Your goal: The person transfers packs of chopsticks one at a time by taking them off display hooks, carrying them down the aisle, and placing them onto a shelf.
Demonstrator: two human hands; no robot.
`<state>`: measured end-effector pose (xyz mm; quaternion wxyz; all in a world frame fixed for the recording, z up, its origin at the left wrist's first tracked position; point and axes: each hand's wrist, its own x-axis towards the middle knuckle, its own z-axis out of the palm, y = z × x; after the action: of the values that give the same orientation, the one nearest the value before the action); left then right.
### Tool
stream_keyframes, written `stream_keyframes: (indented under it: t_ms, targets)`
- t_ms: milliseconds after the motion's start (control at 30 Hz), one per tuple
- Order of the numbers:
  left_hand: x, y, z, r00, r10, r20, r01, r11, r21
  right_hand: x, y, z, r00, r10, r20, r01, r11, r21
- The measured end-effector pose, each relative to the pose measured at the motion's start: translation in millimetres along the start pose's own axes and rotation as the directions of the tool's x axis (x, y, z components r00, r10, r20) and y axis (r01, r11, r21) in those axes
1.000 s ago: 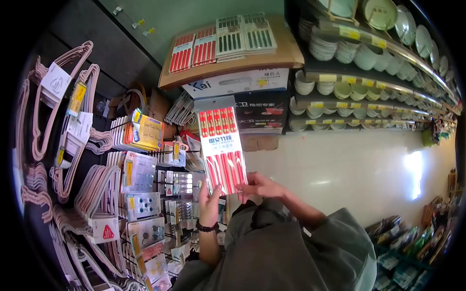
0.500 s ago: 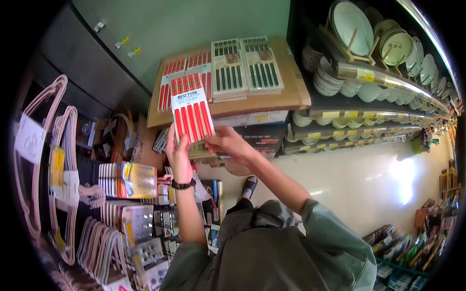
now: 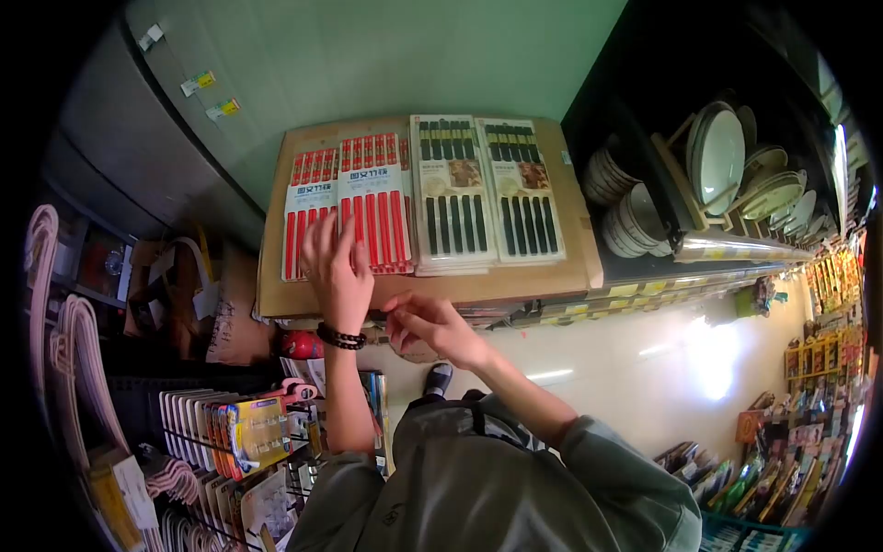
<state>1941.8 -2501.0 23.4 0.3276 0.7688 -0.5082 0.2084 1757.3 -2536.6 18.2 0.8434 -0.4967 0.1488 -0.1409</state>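
My left hand, with a dark bead bracelet at the wrist, reaches over the front of the red chopstick packs with its fingers apart; whether the fingertips touch them I cannot tell. One red pack lies on the right of that pile, and another red pack lies beside it on the left. My right hand hovers in front of the cardboard edge, its fingers loosely bent and nothing held. To the right are two stacks of dark chopstick packs, the nearer stack and the far right stack.
A cardboard top carries all the packs, against a green wall. Shelves of bowls and plates stand at the right. Hangers and hanging packaged goods crowd the left side.
The red chopstick pack that was in both hands now lies on the red pile. My left hand has let go, and my right hand has drawn away from it. The view has shifted.
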Motion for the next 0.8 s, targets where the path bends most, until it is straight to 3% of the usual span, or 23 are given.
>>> stream_keyframes:
  t_ms: [100,133,400,533,567,633,700,800]
  targets:
    - [3,8,14,0.98,0.122,0.157,-0.105,0.988,-0.111,0,0,6,0.998,-0.055,0.008,0.055,0.996,-0.065]
    - [-1,8,20,0.96,0.148,0.236,-0.134,0.988,-0.073,-1,0,5,0.999,-0.044,0.025,0.046,0.995,-0.09]
    - [1,14,13,0.929,0.193,0.317,-0.152,0.977,-0.15,-23,6,-9,0.993,-0.095,-0.069,0.095,0.995,-0.01]
    - [4,23,7,0.921,0.212,0.328,-0.195,0.977,-0.085,-50,10,-13,0.981,-0.107,-0.161,0.106,0.994,-0.015]
    - [2,27,7,0.935,0.2,0.294,-0.201,0.979,-0.027,-58,12,-15,0.971,-0.171,-0.165,0.167,0.985,-0.033]
    - [3,49,-1,0.971,0.218,0.093,-0.208,0.972,-0.11,-78,11,-15,0.958,-0.185,-0.218,0.183,0.983,-0.03]
    - [-2,87,-12,0.979,0.198,-0.046,-0.202,0.926,-0.319,-100,18,-16,0.921,-0.267,-0.284,0.261,0.964,-0.059]
    - [-26,154,-22,0.937,0.34,-0.079,-0.319,0.744,-0.587,-154,6,-15,0.889,-0.302,-0.345,0.273,0.953,-0.129]
